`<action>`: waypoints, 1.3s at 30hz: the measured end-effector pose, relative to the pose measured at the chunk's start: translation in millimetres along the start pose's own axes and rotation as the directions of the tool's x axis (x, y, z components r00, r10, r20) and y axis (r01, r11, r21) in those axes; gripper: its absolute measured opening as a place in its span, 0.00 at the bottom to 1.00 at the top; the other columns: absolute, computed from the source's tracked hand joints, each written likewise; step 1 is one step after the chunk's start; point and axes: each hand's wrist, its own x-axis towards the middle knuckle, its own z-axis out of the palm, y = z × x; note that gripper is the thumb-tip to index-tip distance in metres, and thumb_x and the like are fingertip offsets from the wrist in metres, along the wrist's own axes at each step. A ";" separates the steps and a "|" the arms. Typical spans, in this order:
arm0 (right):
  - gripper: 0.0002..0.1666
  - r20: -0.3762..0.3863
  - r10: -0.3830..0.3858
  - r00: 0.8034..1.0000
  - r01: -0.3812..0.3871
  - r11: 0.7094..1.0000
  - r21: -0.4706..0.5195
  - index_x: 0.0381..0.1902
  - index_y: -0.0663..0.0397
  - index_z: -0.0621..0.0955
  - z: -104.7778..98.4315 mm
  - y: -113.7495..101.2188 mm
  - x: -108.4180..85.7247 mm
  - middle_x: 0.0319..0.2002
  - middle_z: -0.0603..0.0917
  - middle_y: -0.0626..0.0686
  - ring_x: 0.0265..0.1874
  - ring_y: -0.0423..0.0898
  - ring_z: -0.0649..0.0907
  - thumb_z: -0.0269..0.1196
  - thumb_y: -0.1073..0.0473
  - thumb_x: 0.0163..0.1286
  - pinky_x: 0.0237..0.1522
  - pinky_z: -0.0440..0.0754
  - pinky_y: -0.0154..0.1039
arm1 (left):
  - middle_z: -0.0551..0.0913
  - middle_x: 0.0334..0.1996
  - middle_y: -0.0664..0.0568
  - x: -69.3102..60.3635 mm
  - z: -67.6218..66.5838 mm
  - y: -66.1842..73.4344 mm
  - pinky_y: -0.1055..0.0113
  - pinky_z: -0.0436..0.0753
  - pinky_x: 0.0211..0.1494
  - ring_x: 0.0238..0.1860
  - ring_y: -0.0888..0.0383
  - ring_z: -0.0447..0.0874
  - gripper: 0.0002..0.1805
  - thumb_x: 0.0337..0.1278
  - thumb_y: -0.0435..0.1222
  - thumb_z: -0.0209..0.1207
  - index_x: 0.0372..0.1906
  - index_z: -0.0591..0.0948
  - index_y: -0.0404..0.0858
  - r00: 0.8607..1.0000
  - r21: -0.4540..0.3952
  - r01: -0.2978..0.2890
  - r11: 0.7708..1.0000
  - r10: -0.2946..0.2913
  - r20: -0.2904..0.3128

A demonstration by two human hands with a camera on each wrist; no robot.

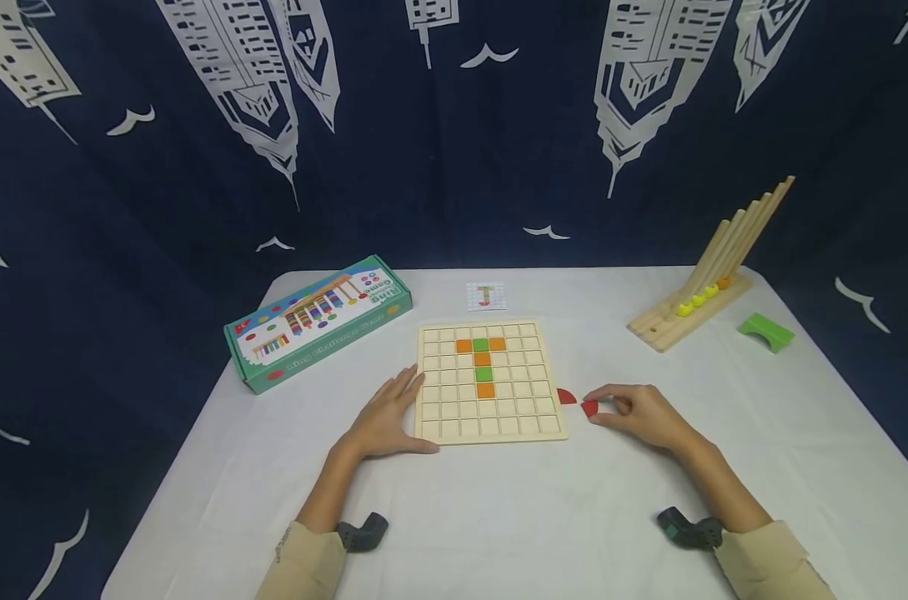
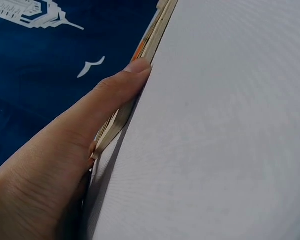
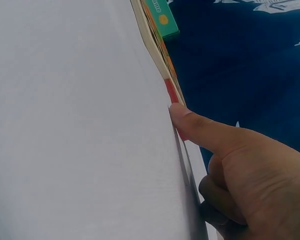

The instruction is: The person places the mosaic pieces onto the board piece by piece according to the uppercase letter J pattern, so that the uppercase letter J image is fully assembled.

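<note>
A wooden grid board (image 1: 524, 410) lies on the table, with orange and green square tiles (image 1: 484, 374) set in a T shape. My left hand (image 1: 388, 417) rests against its left side, fingers extended and thumb along the front left corner. In the left wrist view the thumb (image 2: 117, 87) touches the board's edge. Right of the board, my right hand (image 1: 644, 414) pinches a small red block (image 1: 589, 408) between thumb and forefinger. Another red block (image 1: 566, 397), with a rounded outline, lies against the board's right edge. The right wrist view shows red beside the thumb tip.
A small pattern card (image 1: 487, 296) lies behind the board. At the back left sits a green game box (image 1: 318, 321). A wooden peg stand (image 1: 694, 317) with yellow and orange rings is at the back right, near a green arch block (image 1: 767, 332).
</note>
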 end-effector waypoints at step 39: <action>0.15 -0.043 -0.187 0.981 0.188 0.982 0.016 0.38 0.40 0.84 84.2 -86.5 66.1 0.09 0.58 0.36 0.11 0.32 0.54 0.69 0.44 0.53 0.13 0.53 0.28 | 0.43 0.73 0.52 -3.0 1.2 0.1 0.65 0.40 0.71 0.72 0.59 0.37 0.68 0.23 0.74 0.59 0.72 0.51 0.43 1.000 0.000 -0.012 1.000 0.012 -0.010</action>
